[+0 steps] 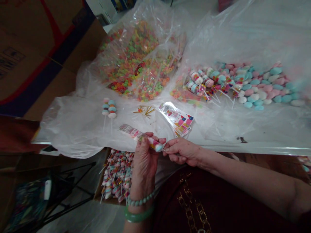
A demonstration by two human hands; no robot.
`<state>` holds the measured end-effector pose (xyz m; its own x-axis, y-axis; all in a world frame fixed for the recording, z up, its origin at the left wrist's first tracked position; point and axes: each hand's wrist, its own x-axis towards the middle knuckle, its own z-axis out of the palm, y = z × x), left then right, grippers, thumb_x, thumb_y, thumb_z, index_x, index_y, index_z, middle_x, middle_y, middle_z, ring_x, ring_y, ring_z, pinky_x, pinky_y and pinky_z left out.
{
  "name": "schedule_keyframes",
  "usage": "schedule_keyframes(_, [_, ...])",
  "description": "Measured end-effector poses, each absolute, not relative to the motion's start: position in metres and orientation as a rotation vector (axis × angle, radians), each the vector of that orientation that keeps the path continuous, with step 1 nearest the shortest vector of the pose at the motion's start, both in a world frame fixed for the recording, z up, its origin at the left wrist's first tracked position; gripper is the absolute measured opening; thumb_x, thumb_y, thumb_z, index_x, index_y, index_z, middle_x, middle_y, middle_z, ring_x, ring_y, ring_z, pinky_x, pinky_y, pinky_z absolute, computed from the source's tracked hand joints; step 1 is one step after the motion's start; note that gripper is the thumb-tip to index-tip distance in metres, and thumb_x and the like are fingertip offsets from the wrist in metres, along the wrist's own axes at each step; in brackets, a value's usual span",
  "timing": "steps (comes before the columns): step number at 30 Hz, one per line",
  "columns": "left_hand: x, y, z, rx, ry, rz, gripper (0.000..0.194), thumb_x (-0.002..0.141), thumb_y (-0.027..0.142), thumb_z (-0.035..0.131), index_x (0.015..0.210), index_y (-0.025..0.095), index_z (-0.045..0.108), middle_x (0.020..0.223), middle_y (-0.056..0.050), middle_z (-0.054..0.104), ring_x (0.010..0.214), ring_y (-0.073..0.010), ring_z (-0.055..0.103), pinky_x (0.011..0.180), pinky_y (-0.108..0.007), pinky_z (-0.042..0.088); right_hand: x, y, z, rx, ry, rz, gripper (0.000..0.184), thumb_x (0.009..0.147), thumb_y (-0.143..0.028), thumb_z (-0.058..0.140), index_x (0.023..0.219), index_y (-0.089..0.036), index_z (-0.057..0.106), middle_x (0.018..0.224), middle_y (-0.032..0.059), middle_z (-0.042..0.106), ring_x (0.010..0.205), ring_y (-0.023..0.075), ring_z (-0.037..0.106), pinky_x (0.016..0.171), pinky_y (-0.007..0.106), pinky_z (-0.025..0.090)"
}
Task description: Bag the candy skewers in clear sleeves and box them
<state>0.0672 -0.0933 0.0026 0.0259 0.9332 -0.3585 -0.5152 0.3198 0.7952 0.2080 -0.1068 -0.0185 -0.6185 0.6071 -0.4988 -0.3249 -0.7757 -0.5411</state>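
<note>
L hand [146, 157]: grip narrow, pinched round clear printed sleeve [132, 132], thumb on top; sleeve's flat end sticks out to upper L.
R hand [181, 150]: grip narrow too, fingertips on thin stick [164, 149] at candy end; both hands' fingertips v. close.
Candy skewer [158, 147]: in the sleeve, btwn the 2 hands, at front edge of surface [213, 129]; pale blue/white pc at stick end, rest partly hidden by fingers.
Bare skewers [112, 109]: 2, side by side on surface, L of the held one, sticks twd person.
Twist ties [148, 111]: gold, small loose pile, beyond L hand.
Flat sleeves [172, 116]: fanned stack, shiny, beyond R hand; bright print at near end.
Wrapped skewers [207, 81]: group R of centre, sticks twd person.
Pastel candies [267, 89]: loose heap, pink/blue/white, just beside wrapped skewers, farther R.
Ring candies [145, 87]: orange/green/red/yellow, under clear plastic, back of surface.
Carton [31, 48]: big, brown w/ blue & red bands, far L.
Packed skewers [116, 178]: many, in open box [97, 195] below surface edge, L of L forearm.
Bead bracelet [141, 201]: pale green, L wrist; green bangle [139, 216] just above it on arm.
</note>
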Motion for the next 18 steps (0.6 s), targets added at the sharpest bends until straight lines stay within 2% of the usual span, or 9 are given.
schedule_keyframes(4, [0.065,-0.091,-0.002,0.398,0.991,1.207,0.034,0.067,0.039,0.079,0.087,0.016,0.063,0.072,0.0,0.065,0.073,-0.019,0.067,0.069,-0.031,0.056,0.21,-0.108,-0.022,-0.772,-0.546,2.282,0.011,0.072,-0.023,0.057,0.078,-0.014,0.058,0.042,-0.0083,0.044,0.03,0.003,0.021,0.032,0.016,0.012])
schedule_keyframes(7, [0.065,-0.089,-0.004,0.358,1.018,1.292,0.026,0.07,0.033,0.077,0.082,0.015,0.063,0.072,0.0,0.066,0.073,-0.0158,0.066,0.08,-0.034,0.055,0.207,-0.11,-0.022,-0.906,-0.594,2.154,0.009,0.072,-0.024,0.057,0.075,-0.015,0.056,0.042,-0.0078,0.044,0.033,0.0045,0.025,0.034,0.017,0.013])
schedule_keyframes(9, [0.068,-0.09,-0.005,0.386,1.039,1.325,0.023,0.072,0.031,0.076,0.082,0.014,0.063,0.072,0.0,0.066,0.071,-0.0138,0.066,0.084,-0.034,0.054,0.204,-0.111,-0.019,-1.035,-0.713,2.029,0.007,0.076,-0.023,0.054,0.071,-0.017,0.054,0.042,-0.0072,0.044,0.036,0.0062,0.03,0.037,0.017,0.018])
schedule_keyframes(12, [0.077,-0.095,-0.005,0.431,1.043,1.312,0.026,0.071,0.033,0.077,0.083,0.015,0.064,0.072,0.0,0.066,0.068,-0.0122,0.064,0.077,-0.029,0.055,0.2,-0.114,-0.015,-1.175,-1.101,1.709,0.015,0.083,-0.019,0.049,0.069,-0.019,0.052,0.046,-0.006,0.045,0.045,0.0089,0.041,0.049,0.019,0.031])
schedule_keyframes(14, [0.082,-0.097,-0.005,0.414,1.026,1.278,0.028,0.07,0.035,0.077,0.083,0.014,0.065,0.073,-0.001,0.066,0.066,-0.0108,0.064,0.069,-0.023,0.054,0.199,-0.116,-0.012,-1.227,-1.326,1.49,0.016,0.085,-0.018,0.049,0.07,-0.02,0.053,0.051,-0.0055,0.047,0.051,0.0102,0.045,0.056,0.021,0.034])
schedule_keyframes(16, [0.084,-0.098,-0.005,0.366,1.001,1.204,0.028,0.073,0.037,0.074,0.083,0.013,0.065,0.074,-0.003,0.067,0.066,-0.0104,0.063,0.065,-0.02,0.054,0.201,-0.117,-0.009,-1.239,-1.389,1.426,0.016,0.087,-0.018,0.049,0.072,-0.02,0.053,0.052,-0.0055,0.047,0.053,0.0107,0.046,0.058,0.022,0.034])
schedule_keyframes(18, [0.081,-0.096,-0.004,0.321,0.983,1.139,0.026,0.078,0.038,0.069,0.084,0.014,0.066,0.078,-0.005,0.069,0.07,-0.0128,0.065,0.066,-0.022,0.055,0.203,-0.116,-0.008,-1.229,-1.327,1.49,0.018,0.087,-0.018,0.048,0.071,-0.02,0.053,0.051,-0.0057,0.046,0.051,0.0106,0.045,0.057,0.022,0.034])
